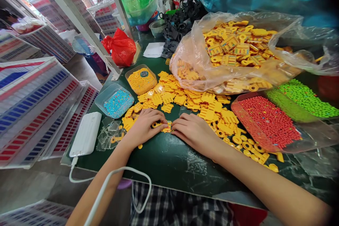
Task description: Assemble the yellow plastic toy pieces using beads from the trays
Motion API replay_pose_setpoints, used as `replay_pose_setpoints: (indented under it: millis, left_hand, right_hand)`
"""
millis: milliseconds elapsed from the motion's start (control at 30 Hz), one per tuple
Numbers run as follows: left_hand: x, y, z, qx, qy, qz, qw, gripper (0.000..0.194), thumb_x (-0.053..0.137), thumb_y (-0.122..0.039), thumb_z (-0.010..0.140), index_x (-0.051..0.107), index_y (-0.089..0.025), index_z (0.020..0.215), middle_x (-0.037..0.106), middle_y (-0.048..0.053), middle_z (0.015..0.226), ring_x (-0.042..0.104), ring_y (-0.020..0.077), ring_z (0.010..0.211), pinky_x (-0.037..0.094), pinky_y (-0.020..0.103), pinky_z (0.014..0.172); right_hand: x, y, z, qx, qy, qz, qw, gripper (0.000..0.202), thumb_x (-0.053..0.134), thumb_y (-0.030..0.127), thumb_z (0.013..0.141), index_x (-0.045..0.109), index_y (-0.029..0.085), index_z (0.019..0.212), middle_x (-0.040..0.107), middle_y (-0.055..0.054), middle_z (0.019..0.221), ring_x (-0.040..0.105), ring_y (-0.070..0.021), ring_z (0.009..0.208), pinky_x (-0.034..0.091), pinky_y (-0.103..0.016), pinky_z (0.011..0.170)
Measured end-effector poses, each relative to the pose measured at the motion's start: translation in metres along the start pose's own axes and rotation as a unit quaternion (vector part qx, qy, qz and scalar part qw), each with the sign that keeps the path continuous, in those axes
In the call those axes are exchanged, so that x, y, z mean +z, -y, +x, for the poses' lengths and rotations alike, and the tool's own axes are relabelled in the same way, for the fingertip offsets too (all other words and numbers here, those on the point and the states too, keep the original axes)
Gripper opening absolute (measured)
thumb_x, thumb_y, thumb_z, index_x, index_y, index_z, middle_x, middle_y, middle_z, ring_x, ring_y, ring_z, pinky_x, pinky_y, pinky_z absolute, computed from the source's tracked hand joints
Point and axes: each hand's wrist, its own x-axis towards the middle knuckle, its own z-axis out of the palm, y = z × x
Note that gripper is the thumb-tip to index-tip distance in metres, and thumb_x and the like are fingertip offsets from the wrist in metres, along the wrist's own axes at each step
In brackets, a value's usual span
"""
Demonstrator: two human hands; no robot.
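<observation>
Between my hands, a small yellow plastic piece with coloured beads in it lies on the dark green table. My left hand has its thumb and fingers closed on the piece's left side. My right hand is at its right edge, fingertips pressed together; whether they grip anything is too small to tell. Loose yellow pieces are heaped just beyond both hands. Beyond the left hand stand a tub of blue beads and a tub of yellow beads.
At the right are trays of red beads and green beads. A clear bag of yellow pieces stands behind. At the left are clear plastic squares, a white power bank with its cable, and a metal post.
</observation>
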Motion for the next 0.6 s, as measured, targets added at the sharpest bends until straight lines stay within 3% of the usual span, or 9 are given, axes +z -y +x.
replay_pose_setpoints:
  millis: [433, 600]
  left_hand:
    - [-0.008, -0.006, -0.003, -0.004, 0.013, 0.005, 1.000, 0.020, 0.057, -0.037, 0.094, 0.068, -0.022, 0.086, 0.066, 0.003, 0.102, 0.056, 0.0212, 0.098, 0.036, 0.040, 0.091]
    - [-0.010, -0.005, -0.002, -0.009, -0.017, 0.007, 1.000, 0.022, 0.053, -0.037, 0.096, 0.067, -0.022, 0.088, 0.068, 0.003, 0.100, 0.057, 0.0208, 0.097, 0.037, 0.040, 0.090]
  right_hand:
    - [-0.002, 0.000, 0.000, 0.015, 0.020, -0.005, 1.000, 0.024, 0.048, 0.026, 0.098, 0.067, 0.017, 0.087, 0.071, -0.004, 0.090, 0.056, -0.0180, 0.085, 0.036, -0.032, 0.071]
    - [-0.002, 0.000, 0.001, 0.021, 0.021, -0.002, 1.000, 0.022, 0.050, 0.026, 0.097, 0.067, 0.016, 0.087, 0.071, -0.005, 0.089, 0.057, -0.0190, 0.085, 0.038, -0.032, 0.071]
